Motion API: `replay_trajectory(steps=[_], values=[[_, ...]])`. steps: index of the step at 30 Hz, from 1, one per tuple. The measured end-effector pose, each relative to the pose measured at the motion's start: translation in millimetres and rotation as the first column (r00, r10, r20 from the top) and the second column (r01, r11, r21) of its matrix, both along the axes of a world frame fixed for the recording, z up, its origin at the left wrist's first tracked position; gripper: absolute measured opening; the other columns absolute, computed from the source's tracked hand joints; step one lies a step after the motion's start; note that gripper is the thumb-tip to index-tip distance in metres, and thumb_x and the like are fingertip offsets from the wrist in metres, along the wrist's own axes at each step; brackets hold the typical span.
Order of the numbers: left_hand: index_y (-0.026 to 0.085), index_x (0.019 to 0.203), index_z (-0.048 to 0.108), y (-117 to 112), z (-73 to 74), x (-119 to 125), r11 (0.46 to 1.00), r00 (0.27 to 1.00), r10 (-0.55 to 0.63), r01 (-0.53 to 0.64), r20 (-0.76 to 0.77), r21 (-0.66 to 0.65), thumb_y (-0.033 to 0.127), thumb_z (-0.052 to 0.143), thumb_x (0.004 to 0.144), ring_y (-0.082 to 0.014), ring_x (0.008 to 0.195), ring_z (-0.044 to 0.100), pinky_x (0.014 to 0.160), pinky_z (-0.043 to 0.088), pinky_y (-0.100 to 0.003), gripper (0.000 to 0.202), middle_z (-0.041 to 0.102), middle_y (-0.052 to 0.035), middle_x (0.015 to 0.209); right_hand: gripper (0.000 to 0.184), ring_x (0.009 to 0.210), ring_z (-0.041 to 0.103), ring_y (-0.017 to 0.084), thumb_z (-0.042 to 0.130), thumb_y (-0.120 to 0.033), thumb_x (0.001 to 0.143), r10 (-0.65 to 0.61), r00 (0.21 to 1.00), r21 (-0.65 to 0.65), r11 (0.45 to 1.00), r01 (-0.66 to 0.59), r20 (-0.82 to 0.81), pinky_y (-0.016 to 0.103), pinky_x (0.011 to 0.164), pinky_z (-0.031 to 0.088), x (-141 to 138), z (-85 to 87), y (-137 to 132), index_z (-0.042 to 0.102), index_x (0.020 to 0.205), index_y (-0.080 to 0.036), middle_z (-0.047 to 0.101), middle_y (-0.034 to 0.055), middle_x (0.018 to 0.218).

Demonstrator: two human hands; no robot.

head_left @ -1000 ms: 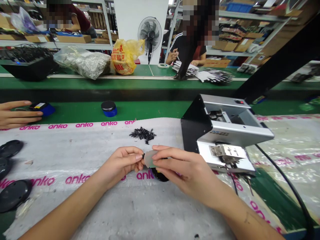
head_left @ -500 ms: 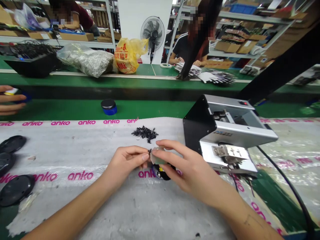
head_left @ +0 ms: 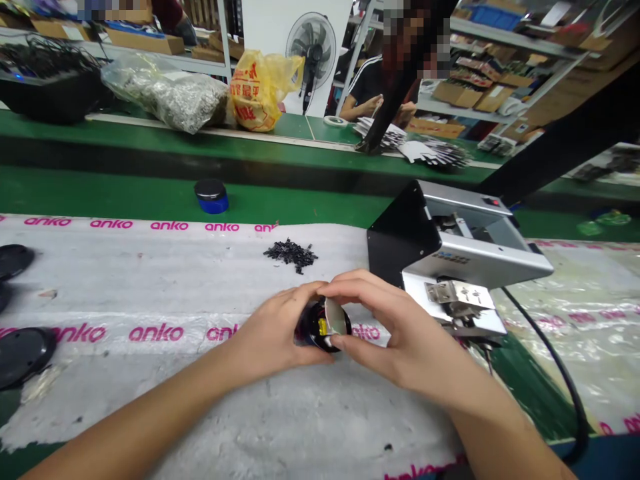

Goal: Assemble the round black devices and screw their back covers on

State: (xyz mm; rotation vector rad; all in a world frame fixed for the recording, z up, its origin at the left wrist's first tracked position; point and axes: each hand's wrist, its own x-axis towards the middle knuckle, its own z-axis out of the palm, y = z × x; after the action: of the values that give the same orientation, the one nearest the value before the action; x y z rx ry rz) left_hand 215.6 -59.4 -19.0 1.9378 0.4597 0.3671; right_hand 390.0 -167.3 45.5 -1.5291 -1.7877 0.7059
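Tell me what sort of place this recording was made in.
Most likely a small-parts assembly line in a factory. It has long green workbenches and a silver benchtop machine near a pile of tiny black parts. Shelves of cartons stand behind a co-worker across the bench.

The machine (head_left: 465,257) stands on the sheet (head_left: 150,280). Just left of it lies a pile of bits (head_left: 291,254); farther left and behind, off the sheet, sits a tin (head_left: 212,196). Before its left corner, the left hand (head_left: 273,333) and right hand (head_left: 395,333) hold a part (head_left: 315,327) between them. Discs (head_left: 23,347) lie far to its left. A cable (head_left: 550,353) runs forward from its right.
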Motion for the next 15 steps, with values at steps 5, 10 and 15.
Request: replay_trajectory(steps=[5, 10, 15], values=[[0.027, 0.130, 0.058, 9, -0.4, -5, 0.977, 0.983, 0.181, -0.184, 0.037, 0.106, 0.041, 0.084, 0.067, -0.0294, 0.107, 0.060, 0.094, 0.045, -0.039, 0.069, 0.065, -0.0063, 0.119, 0.041, 0.109, 0.060, 0.018, 0.069, -0.015, 0.082, -0.122, 0.991, -0.076, 0.990, 0.118, -0.047, 0.034, 0.097, 0.050, -3, -9.1, 3, 0.054, 0.117, -0.030, 0.061, 0.0000, 0.115], [0.029, 0.127, 0.059, 11, 9.5, -10, 0.968, 0.984, 0.110, -0.137, -0.138, -0.210, 0.037, 0.081, 0.071, -0.0123, 0.054, 0.060, 0.051, 0.049, -0.027, 0.060, 0.065, -0.0056, 0.121, 0.036, 0.092, 0.065, 0.017, 0.074, -0.027, 0.081, -0.247, 0.960, -0.225, 0.951, 0.214, -0.132, 0.033, 0.084, 0.056, -3, -16.0, 6, 0.051, 0.109, -0.027, 0.064, -0.0004, 0.100], [0.026, 0.143, 0.038, 10, 11.9, -11, 0.722, 0.995, 0.018, -0.079, -0.095, -0.688, 0.030, 0.076, 0.077, -0.0227, 0.072, 0.074, 0.067, 0.059, -0.032, 0.077, 0.074, -0.0048, 0.089, 0.032, 0.086, 0.064, 0.016, 0.071, -0.026, 0.082, -0.227, 0.949, -0.347, 0.927, 0.142, -0.217, 0.033, 0.079, 0.056, -1, -17.5, 6, 0.046, 0.102, -0.025, 0.063, -0.0002, 0.095]])
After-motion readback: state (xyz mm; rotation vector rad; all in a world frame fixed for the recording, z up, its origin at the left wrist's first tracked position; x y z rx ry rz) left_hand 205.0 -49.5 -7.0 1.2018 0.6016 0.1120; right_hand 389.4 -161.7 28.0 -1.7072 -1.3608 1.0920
